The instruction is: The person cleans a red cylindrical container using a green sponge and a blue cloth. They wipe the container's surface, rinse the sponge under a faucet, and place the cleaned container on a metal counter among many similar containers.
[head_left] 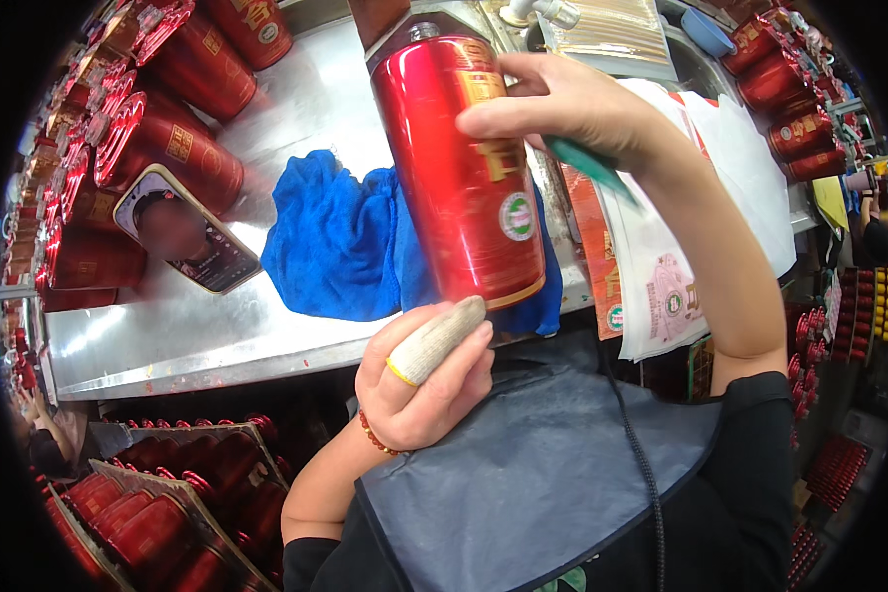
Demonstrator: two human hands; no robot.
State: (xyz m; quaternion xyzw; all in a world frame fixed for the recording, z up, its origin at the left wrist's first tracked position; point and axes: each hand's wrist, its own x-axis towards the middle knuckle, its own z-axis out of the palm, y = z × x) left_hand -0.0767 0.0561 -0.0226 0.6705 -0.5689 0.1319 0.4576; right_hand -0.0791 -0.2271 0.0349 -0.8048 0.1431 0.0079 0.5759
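Note:
A shiny red metal bottle [444,168] with gold print and a round green-and-white sticker slants before me, its metal neck at the far end. My left hand [429,380] is closed at the bottle's base, fingers curled. A pale cloth finger cover [439,340] with a yellow rim sits on one finger and meets the bottom edge. My right hand [582,109] lies against the bottle's right side, thumb across the gold print. A green flat tool [592,166] pokes out from under its palm, partly hidden. Beneath the bottle lies a blue cloth [331,242].
Several red bottles [168,143] lie stacked at the left, with a phone [187,232] leaning against them. White printed bags [661,286] lie to the right on the metal table [158,340]. A blue bowl [707,33] stands far right. Crates of red bottles [158,518] sit below left.

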